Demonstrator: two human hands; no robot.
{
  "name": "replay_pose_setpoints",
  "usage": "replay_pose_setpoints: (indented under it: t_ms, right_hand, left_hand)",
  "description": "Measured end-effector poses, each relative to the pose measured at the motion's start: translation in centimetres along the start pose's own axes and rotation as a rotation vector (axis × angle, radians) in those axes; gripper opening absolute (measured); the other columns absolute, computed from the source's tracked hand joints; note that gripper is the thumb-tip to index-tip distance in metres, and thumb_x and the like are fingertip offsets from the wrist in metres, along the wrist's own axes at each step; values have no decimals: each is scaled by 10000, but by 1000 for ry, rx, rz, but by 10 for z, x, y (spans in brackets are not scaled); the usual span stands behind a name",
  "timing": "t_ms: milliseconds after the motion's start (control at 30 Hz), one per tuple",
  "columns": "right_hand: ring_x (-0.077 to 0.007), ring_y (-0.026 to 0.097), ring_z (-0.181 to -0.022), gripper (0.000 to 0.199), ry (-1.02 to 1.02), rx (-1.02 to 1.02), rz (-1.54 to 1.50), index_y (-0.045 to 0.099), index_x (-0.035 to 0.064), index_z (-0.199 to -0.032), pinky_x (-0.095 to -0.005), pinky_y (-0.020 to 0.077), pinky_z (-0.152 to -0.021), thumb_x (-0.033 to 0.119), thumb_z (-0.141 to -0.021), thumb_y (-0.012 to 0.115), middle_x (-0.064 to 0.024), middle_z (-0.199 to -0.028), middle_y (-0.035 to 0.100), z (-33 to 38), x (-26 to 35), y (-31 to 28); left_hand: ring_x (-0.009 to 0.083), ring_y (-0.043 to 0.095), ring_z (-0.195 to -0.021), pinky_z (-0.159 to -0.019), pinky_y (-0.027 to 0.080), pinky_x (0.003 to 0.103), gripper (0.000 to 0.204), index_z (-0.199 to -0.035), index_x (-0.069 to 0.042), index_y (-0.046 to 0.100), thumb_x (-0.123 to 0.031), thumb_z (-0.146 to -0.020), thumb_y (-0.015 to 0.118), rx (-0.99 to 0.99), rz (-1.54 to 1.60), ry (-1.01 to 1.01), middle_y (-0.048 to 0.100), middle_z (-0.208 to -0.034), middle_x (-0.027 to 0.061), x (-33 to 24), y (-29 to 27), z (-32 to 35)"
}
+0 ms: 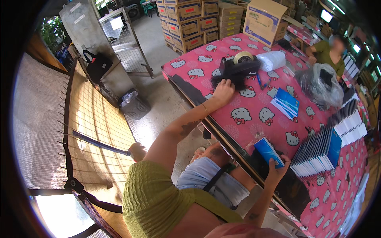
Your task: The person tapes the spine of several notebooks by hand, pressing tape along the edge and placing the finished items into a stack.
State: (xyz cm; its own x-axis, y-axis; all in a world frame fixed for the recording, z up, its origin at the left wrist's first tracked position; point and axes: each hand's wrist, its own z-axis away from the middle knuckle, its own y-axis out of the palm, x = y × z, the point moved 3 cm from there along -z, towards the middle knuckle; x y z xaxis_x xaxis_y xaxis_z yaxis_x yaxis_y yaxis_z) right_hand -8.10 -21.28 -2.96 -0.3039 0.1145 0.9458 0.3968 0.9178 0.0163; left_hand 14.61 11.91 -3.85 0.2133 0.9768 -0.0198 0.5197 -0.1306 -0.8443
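Note:
My left hand (224,92) reaches to the far part of the table, fingers curled down onto a dark, bristly pile (239,82) of thin black pieces. What its fingertips grip is hidden. Just beyond stands a black tape dispenser (244,68) with a roll of tape (243,58). Near the table's front edge, my right hand (278,167) is closed on a small blue notebook (266,150), thumb across its cover. Several blue and white notebooks (285,103) lie loosely stacked farther back. To the right is a long row of spiral-bound notebooks (313,158) standing on edge.
A pink patterned cloth (238,115) covers the table. On it are a blue pen (260,81), a white plastic-wrapped bundle (271,60), a clear plastic bag (320,85) and a carton (264,23). A co-worker (333,51) is at the far right. Stacked boxes (188,23) stand behind.

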Motion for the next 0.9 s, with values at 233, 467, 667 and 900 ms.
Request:
replay_pose_setpoints:
  t_ms: [233, 467, 667, 900]
  right_hand:
    - [-139, 581, -883, 284, 121, 182, -4, 635, -22, -1117, -275, 470, -829, 87, -870, 724, -64, -990, 629, -5, -5, -8]
    - [-149, 610, -944, 330, 137, 185, 63, 661, -39, -1164, -266, 467, -870, 124, -885, 727, -89, -1049, 679, -3, 0, -11]
    - [-141, 612, -948, 305, 138, 207, 1, 665, -45, -1152, -283, 470, -891, 113, -896, 709, -94, -1047, 686, -6, 3, -12]
    - [-131, 611, -954, 239, 90, 218, 119, 675, -39, -1121, -282, 475, -884, 36, -894, 679, -82, -1035, 691, 1, -8, -18]
  left_hand:
    - [290, 597, -969, -792, 518, 396, 190, -1021, -47, 557, -104, -843, 596, -310, 2, 251, 576, -987, 124, -12, -15, 6]
    - [374, 666, -823, -675, 528, 434, 311, -1245, -41, 499, -125, -950, 549, -16, 999, -91, 645, -883, 184, -123, -76, 62]
    - [353, 604, -1191, -970, 484, 410, 548, -1483, -10, 342, -104, -973, 519, 138, 1469, -67, 610, -1262, 258, -198, -68, 126]
    - [206, 672, -852, -754, 525, 339, 347, -1315, -8, 507, -141, -997, 548, 271, 1358, -210, 640, -1023, 176, -153, -98, 83]
